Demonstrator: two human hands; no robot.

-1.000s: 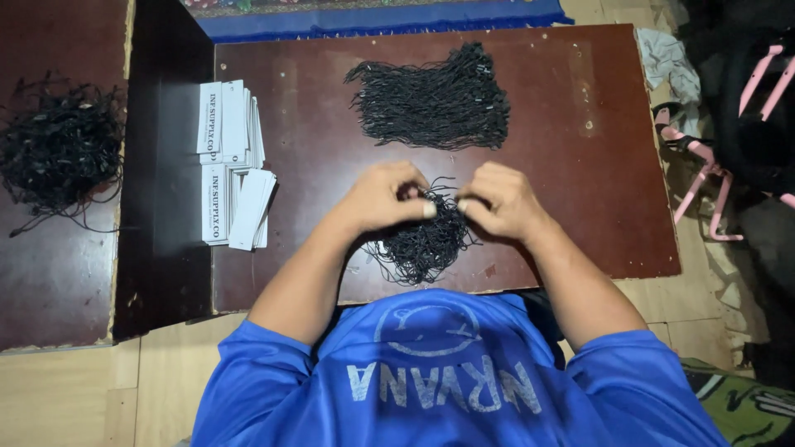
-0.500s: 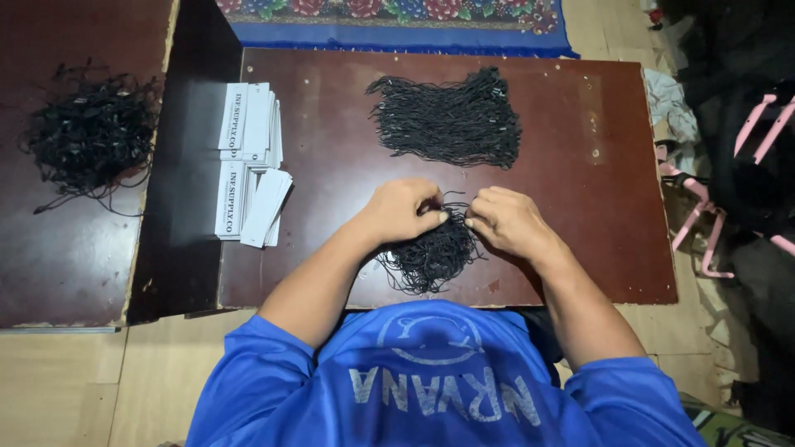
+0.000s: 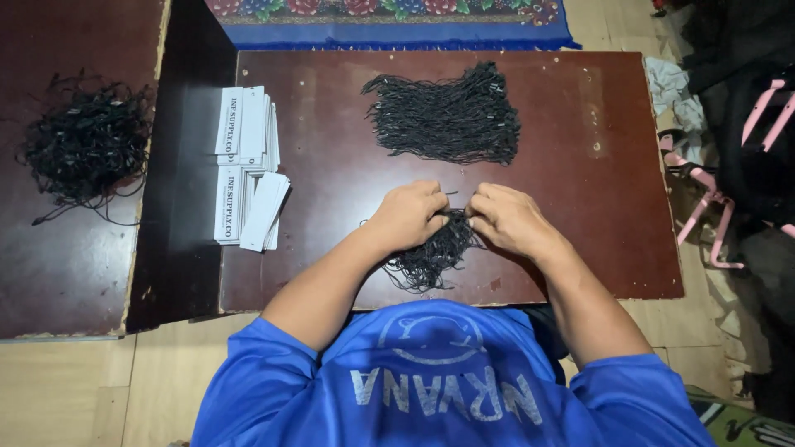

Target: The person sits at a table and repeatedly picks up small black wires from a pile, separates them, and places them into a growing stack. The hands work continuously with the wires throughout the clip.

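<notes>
My left hand (image 3: 411, 214) and my right hand (image 3: 508, 218) meet fingertip to fingertip over a small loose pile of black strings (image 3: 431, 258) on the dark brown table (image 3: 613, 190). Both hands pinch black strings from that pile between thumb and fingers. A larger, neater bundle of black strings (image 3: 447, 118) lies further out on the table, apart from my hands. Two stacks of white paper tags (image 3: 248, 165) lie to the left of my left hand.
A second dark table (image 3: 74, 257) at the left carries a tangled heap of black strings (image 3: 87, 145). A patterned blue rug (image 3: 389, 21) lies beyond the table. Clothes and pink items (image 3: 712, 190) crowd the floor at the right.
The view has shifted, so the table sits lower in the picture. My hands stay together over the small pile, still working the strings.
</notes>
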